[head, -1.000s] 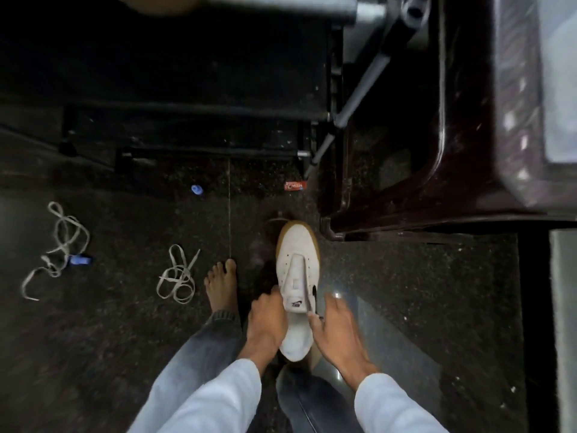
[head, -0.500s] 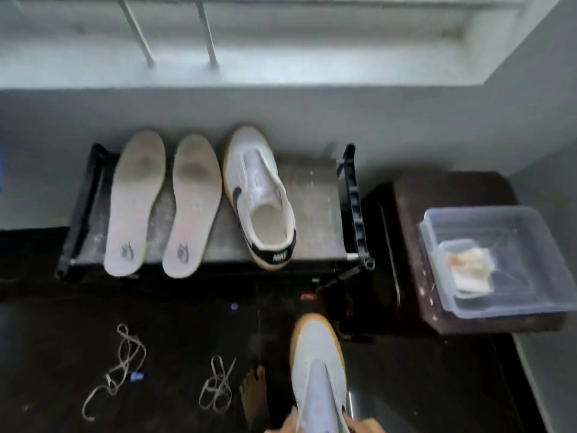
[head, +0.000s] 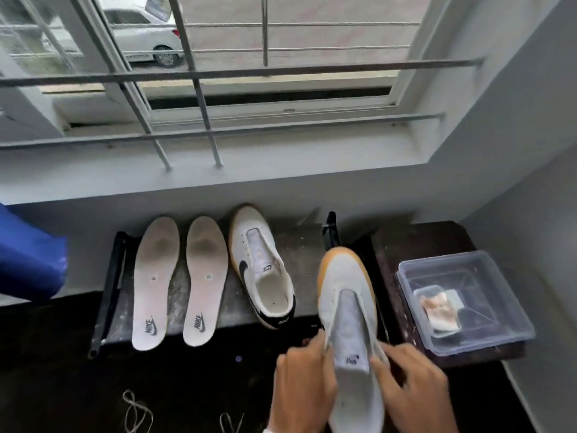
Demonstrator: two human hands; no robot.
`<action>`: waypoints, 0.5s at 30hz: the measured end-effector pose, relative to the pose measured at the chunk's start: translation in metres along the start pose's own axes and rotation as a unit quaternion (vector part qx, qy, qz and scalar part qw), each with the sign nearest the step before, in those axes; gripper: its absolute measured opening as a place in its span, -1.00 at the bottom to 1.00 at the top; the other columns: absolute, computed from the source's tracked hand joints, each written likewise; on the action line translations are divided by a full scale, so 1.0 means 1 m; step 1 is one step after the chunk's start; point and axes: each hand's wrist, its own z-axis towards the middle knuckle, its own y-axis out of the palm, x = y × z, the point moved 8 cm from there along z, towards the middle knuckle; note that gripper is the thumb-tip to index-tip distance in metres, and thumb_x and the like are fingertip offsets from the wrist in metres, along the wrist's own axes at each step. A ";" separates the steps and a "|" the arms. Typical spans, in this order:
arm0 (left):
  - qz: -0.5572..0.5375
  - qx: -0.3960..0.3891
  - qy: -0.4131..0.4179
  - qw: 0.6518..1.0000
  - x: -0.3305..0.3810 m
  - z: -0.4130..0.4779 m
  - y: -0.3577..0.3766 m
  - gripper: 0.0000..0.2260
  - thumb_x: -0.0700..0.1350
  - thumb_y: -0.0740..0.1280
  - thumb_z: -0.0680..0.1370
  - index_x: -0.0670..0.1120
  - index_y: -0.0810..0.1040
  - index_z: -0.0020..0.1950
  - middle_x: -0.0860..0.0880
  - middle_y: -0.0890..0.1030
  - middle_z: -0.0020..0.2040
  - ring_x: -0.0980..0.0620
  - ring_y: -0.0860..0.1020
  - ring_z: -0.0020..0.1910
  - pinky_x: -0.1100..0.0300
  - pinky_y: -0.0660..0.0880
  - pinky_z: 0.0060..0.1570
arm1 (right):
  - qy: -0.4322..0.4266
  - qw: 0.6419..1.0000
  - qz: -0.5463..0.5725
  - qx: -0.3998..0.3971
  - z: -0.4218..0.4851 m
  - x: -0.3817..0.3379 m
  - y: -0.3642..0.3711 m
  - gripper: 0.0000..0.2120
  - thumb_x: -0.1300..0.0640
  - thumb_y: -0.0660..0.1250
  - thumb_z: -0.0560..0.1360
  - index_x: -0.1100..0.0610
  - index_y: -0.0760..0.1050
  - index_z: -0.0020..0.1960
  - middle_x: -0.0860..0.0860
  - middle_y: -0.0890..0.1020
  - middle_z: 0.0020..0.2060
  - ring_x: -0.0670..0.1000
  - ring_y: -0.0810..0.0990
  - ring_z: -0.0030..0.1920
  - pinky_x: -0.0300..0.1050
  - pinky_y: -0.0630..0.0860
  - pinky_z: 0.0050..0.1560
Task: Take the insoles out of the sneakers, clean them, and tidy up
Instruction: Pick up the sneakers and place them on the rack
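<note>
Both my hands hold a white sneaker with a tan sole (head: pixel 345 285), toe pointing away, raised in front of the low bench (head: pixel 306 245). My left hand (head: pixel 301 389) grips its left side and my right hand (head: pixel 412 385) grips its right side near the tongue. On the bench lie two worn white insoles, the left one (head: pixel 156 282) and the right one (head: pixel 204 279), side by side, heels toward me. To their right stands the second white sneaker (head: pixel 260 267), laceless, with a black heel tab.
A clear plastic box (head: pixel 462 301) holding a cloth sits on a dark brown stool at the right. Loose white laces (head: pixel 135 414) lie on the dark floor. A barred window and its sill rise behind the bench. Something blue (head: pixel 28 257) shows at the left edge.
My view has swung up from the floor to the bench and window. The sneaker has risen off the floor in both my hands and now sits level with the bench.
</note>
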 end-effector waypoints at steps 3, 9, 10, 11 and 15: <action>0.025 0.036 0.012 0.999 0.006 0.058 -0.013 -0.86 -0.05 0.24 0.58 -0.04 0.57 -0.06 -0.14 0.69 -0.21 -0.24 0.63 -0.17 0.01 0.44 -0.24 | 0.012 0.999 -0.015 -0.045 0.056 0.002 0.024 -0.80 0.09 0.36 0.41 0.11 0.70 -0.06 -0.04 0.60 -0.32 -0.14 0.50 -0.21 -0.44 0.33 -0.11; 0.062 0.060 -0.026 0.996 0.005 0.163 0.012 -0.83 -0.12 0.23 0.56 -0.09 0.61 -0.02 -0.19 0.70 -0.11 -0.27 0.63 -0.08 -0.04 0.50 -0.14 | 0.036 0.996 -0.022 -0.078 0.148 0.024 0.072 -0.91 0.19 0.40 0.45 0.19 0.67 -0.14 0.09 0.60 -0.29 0.03 0.51 -0.28 -0.24 0.24 -0.27; 0.064 0.061 -0.032 0.996 0.002 0.175 0.017 -0.83 -0.11 0.23 0.57 -0.10 0.61 -0.04 -0.20 0.69 -0.10 -0.29 0.62 -0.07 -0.04 0.49 -0.15 | 0.040 0.995 -0.021 -0.086 0.158 0.029 0.078 -0.90 0.18 0.39 0.45 0.19 0.66 -0.15 0.07 0.58 -0.31 0.01 0.49 -0.29 -0.23 0.25 -0.27; 0.066 0.060 -0.038 0.995 0.001 0.183 0.022 -0.83 -0.11 0.22 0.57 -0.10 0.59 -0.06 -0.20 0.68 -0.09 -0.31 0.61 -0.07 -0.04 0.47 -0.15 | 0.043 0.994 -0.023 -0.094 0.167 0.035 0.085 -0.89 0.16 0.37 0.46 0.18 0.66 -0.15 0.05 0.56 -0.32 0.01 0.48 -0.30 -0.22 0.26 -0.28; 0.082 0.063 -0.058 0.993 -0.005 0.199 0.037 -0.83 -0.11 0.23 0.57 -0.11 0.59 -0.09 -0.21 0.68 -0.10 -0.31 0.60 -0.06 -0.03 0.46 -0.14 | 0.038 0.992 -0.020 -0.119 0.180 0.049 0.102 -0.84 0.13 0.37 0.47 0.17 0.67 -0.05 0.01 0.53 -0.30 -0.02 0.46 -0.29 -0.32 0.23 -0.34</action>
